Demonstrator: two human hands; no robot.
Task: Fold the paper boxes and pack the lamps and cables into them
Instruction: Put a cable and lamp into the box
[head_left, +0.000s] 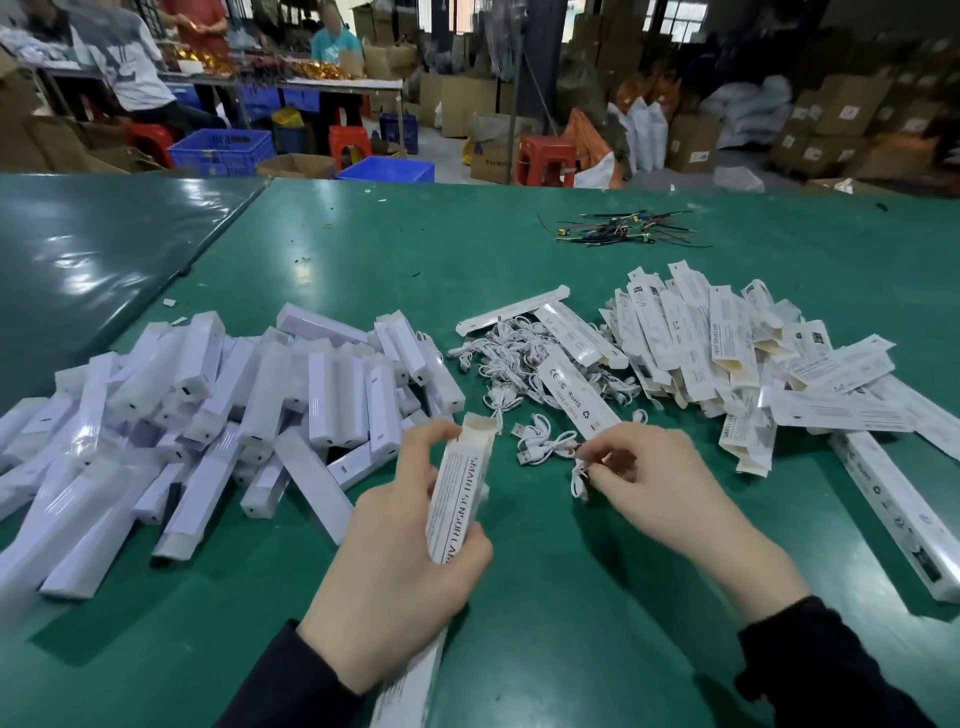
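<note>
My left hand (395, 566) grips a long white paper box (460, 488) printed with black letters; its far end is open and points away from me. My right hand (654, 483) pinches a coiled white cable (579, 480) just right of the box's open end. A heap of white lamps (218, 415) in clear wrap lies to the left. Loose white cables (519, 364) lie in a pile ahead of my hands, with a folded box (576, 400) lying on them. Flat unfolded boxes (727, 353) are stacked at the right.
The green table (571, 597) carries a bundle of dark and coloured wire ties (623, 228) at the far right. A long closed box (893, 519) lies near the right edge. Beyond the table stand blue crates, red stools, cardboard cartons and people at another bench.
</note>
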